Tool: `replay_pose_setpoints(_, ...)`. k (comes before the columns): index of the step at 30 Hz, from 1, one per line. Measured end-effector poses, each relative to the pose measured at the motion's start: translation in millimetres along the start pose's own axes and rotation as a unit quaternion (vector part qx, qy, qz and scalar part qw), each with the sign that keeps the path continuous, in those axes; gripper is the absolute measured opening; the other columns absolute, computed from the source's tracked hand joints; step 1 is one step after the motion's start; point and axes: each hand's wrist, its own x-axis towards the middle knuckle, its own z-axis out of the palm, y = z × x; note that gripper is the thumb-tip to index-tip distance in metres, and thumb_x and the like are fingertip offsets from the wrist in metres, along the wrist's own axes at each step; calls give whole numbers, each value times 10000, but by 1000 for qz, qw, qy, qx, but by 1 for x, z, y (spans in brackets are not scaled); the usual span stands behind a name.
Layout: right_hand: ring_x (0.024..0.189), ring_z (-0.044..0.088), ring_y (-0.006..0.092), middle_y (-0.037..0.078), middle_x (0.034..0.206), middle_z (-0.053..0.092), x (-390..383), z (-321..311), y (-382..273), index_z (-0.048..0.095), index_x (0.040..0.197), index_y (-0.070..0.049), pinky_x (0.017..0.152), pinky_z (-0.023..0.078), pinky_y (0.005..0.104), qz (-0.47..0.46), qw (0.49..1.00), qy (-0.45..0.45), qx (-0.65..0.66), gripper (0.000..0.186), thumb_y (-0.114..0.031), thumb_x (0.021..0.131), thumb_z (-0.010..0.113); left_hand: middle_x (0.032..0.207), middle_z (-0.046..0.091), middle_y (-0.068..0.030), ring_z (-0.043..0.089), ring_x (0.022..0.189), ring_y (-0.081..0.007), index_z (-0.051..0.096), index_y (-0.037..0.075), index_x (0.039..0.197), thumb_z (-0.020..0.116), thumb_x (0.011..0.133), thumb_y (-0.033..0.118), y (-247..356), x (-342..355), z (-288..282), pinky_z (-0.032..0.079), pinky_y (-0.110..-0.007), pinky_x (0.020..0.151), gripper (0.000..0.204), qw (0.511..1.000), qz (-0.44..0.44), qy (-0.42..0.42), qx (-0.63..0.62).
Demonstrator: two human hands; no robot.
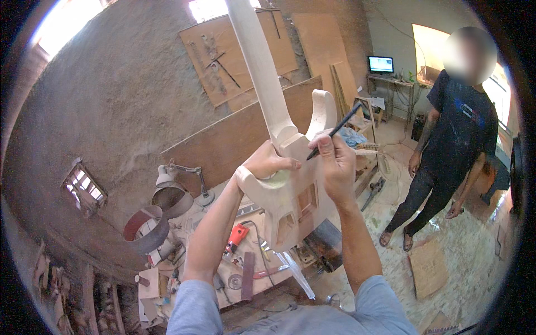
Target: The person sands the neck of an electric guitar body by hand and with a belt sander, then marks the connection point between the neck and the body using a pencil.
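Your left hand [271, 162] clasps the pale wooden guitar body [279, 201] beside its neck joint, over the workbench [230, 267] toward its right edge, while your right hand [336, 167] pinches a dark pencil-like tool [347, 119], its tip at the wood just beside your left thumb.

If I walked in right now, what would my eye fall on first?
Likely the pale, unfinished wooden guitar at the centre, neck rising to the top edge, held in the person's left grip; the right grip has a black pencil-like tool against it. Then the orange power tool on the workbench below, and the dark-clothed co-worker standing at right.
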Motion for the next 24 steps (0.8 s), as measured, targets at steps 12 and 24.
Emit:
replay_pose_setpoints(12,815,621,76,1,880,701,3,8,-2,740,1051,-30,746,498,248,0,1000,8,-8,171,-182,980,709,1059,699,-56,628,1004,-147,685,7,1156,776,753,148,-6,-1,0,496,-316,921,436,998,-1,0,-56)
replay_pose_setpoints(24,767,638,73,11,839,716,10,22,-2,739,1018,-15,687,514,261,32,999,-18,-41,211,-219,971,710,1033,694,-42,616,949,-112,684,-15,1127,740,752,110,-35,12,-2,514,-289,859,399,997,50,-5,-64)
